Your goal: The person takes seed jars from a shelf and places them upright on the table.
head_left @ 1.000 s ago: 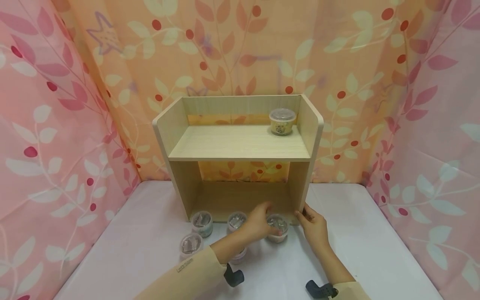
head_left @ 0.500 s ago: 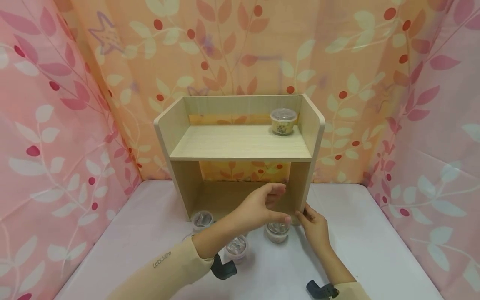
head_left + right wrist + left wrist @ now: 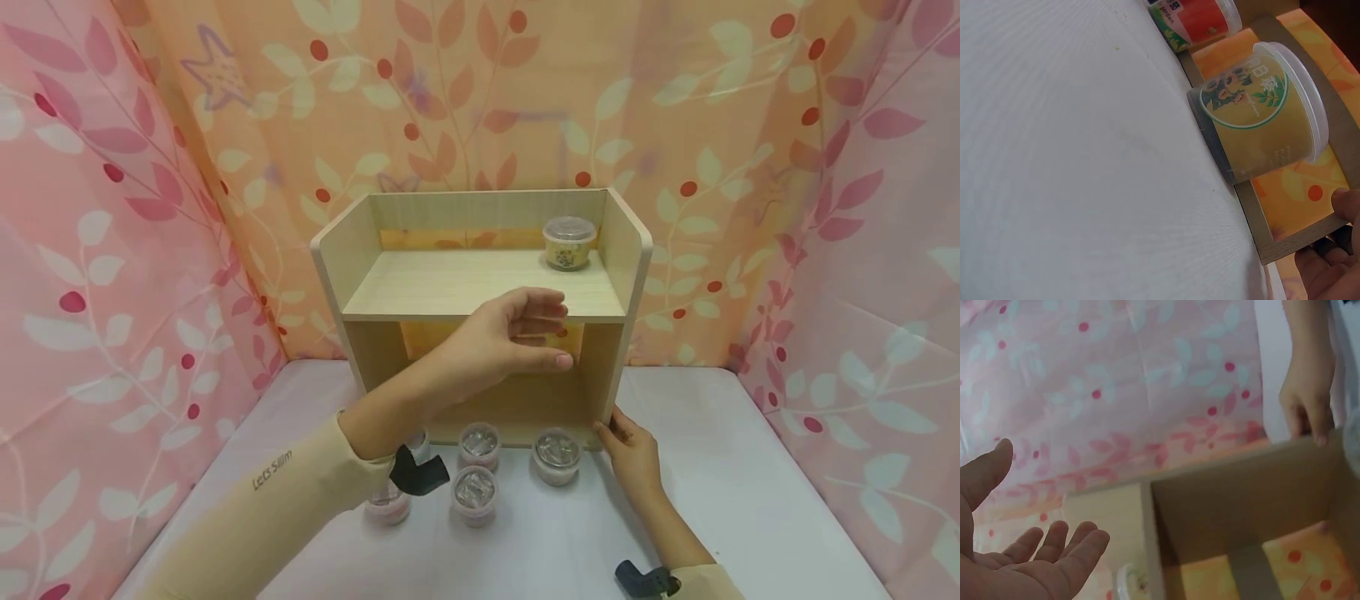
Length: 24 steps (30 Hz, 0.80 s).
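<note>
My left hand (image 3: 491, 346) hovers before the wooden shelf (image 3: 427, 287), over the front edge of its upper board in the head view. Its fingers and thumb are spread apart, with nothing between them. My right hand (image 3: 636, 458) grips the foot of the shelf's right side panel; in the right wrist view, thumb and fingers (image 3: 1322, 269) lie on either side of that panel. On the upper board, at the right, stands a lidded clear plastic tub (image 3: 568, 246) with yellowish sides. Another tub (image 3: 557, 458) sits on the table beside my right hand, at the shelf's lower front edge.
Several more lidded tubs stand on the white table (image 3: 720, 467): one (image 3: 480, 446) by the shelf front, one (image 3: 474, 496) before it, and another (image 3: 388, 504) partly behind the left wrist. Flowered curtains (image 3: 465, 100) enclose the back and both sides.
My left hand has risen from beside the right-hand tub on the table to the level of the upper board, holding nothing. My right hand has kept its grip on the panel.
</note>
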Tool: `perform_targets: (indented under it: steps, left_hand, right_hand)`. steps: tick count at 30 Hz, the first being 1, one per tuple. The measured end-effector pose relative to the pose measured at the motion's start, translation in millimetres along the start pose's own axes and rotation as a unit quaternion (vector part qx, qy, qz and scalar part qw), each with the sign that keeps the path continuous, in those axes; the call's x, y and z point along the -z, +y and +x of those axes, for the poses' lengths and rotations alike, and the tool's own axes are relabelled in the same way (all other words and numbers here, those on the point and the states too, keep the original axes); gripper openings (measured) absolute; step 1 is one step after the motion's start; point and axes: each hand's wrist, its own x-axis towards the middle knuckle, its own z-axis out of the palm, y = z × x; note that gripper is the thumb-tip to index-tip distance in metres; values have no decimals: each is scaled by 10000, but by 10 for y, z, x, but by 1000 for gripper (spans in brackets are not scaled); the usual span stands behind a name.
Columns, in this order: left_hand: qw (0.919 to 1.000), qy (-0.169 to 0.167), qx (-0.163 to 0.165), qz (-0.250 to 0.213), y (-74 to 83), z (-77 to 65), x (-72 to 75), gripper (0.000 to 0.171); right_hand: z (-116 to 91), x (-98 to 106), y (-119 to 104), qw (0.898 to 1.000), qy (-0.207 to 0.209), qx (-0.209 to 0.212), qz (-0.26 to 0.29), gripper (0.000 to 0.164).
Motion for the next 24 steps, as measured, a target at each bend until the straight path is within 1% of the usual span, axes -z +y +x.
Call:
perform_targets:
  steps: [3, 6, 9, 12, 17, 21, 24]
  left_hand:
    - [9996, 172, -137, 198, 160, 117, 133, 68]
    - [9982, 322, -163, 468, 286, 253, 259, 67]
    - [9970, 398, -137, 650, 369, 422, 373, 68]
    - [9954, 462, -81, 834, 411, 612, 467, 70]
    - [9928, 611, 107, 1024, 385, 909, 575, 76]
    - [9919, 741, 274, 997, 294, 1117, 618, 81]
    - [9908, 816, 380, 1009, 209, 1264, 629, 84]
  right_hand:
    - [-3, 6, -22, 10000, 51, -11, -29, 51]
    - [1, 16, 8, 10000, 25, -16, -95, 52]
    - [7, 25, 34, 9999, -3, -3, -111, 53]
    - [7, 29, 38, 10000, -27, -18, -68, 54]
    - [5, 19, 14, 10000, -5, 49, -73, 54]
    - [-4, 9, 7, 9999, -29, 97, -61, 54]
    - [-8, 6, 21, 9999, -29, 47, -95, 54]
